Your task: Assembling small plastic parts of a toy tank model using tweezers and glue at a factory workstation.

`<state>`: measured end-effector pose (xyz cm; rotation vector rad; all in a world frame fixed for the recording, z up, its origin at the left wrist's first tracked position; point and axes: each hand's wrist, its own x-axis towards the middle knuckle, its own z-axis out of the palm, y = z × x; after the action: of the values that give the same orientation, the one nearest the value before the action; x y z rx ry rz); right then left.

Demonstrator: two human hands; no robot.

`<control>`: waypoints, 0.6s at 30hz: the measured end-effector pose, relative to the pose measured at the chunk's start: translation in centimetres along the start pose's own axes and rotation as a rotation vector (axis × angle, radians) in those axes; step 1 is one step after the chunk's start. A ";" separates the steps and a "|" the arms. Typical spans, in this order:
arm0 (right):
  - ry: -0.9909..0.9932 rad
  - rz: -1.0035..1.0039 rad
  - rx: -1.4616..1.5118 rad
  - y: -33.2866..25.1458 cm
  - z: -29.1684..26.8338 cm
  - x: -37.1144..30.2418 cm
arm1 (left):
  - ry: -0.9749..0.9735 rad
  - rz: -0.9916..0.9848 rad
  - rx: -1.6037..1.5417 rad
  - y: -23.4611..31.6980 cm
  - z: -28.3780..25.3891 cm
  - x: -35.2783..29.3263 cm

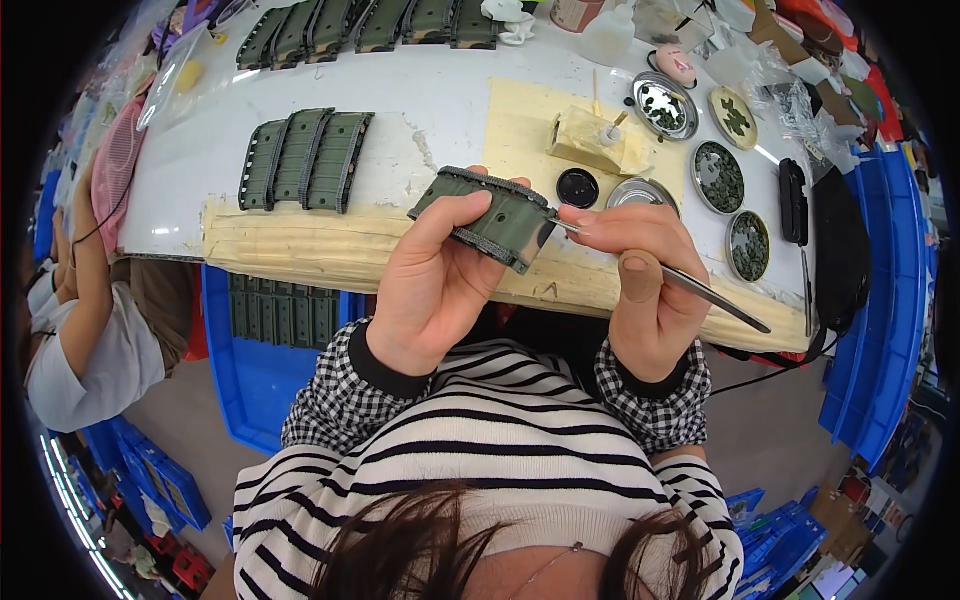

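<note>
My left hand [432, 285] is closed round a small curved plastic part [500, 215] in green camouflage with dark ridged edges, held above the table's front edge. In my right hand [650, 290] is a pair of metal tweezers [715, 297], gripped like a pen. Their tip meets the right end of the camouflage part; whether a small piece sits in the tip is too small to tell. Left of my hands, a few similar green parts [305, 160] lie side by side on the white table [400, 95].
Round dishes of small dark green pieces [718, 178] stand at the right, near a yellowish block [600, 140] and a black cap [577, 188]. More camouflage parts [365, 25] line the table's back. A blue bin [250, 385] is below left. Another person [95, 340] sits at the left.
</note>
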<state>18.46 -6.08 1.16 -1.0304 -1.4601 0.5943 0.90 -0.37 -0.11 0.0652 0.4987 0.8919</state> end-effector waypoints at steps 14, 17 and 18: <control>-0.052 -0.022 -0.097 -0.8 -0.3 -0.1 | -0.002 -0.018 0.038 -0.1 -0.2 -0.2; -0.067 -0.024 -0.122 -0.9 -0.5 -0.2 | 0.002 -0.018 0.052 0.0 0.0 -0.3; -0.068 -0.034 -0.118 -0.9 -0.5 -0.3 | 0.006 -0.018 0.059 0.0 0.1 -0.4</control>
<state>18.69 -6.85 1.90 -1.0836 -1.5849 0.5279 0.73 -0.64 0.11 0.1120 0.5303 0.8600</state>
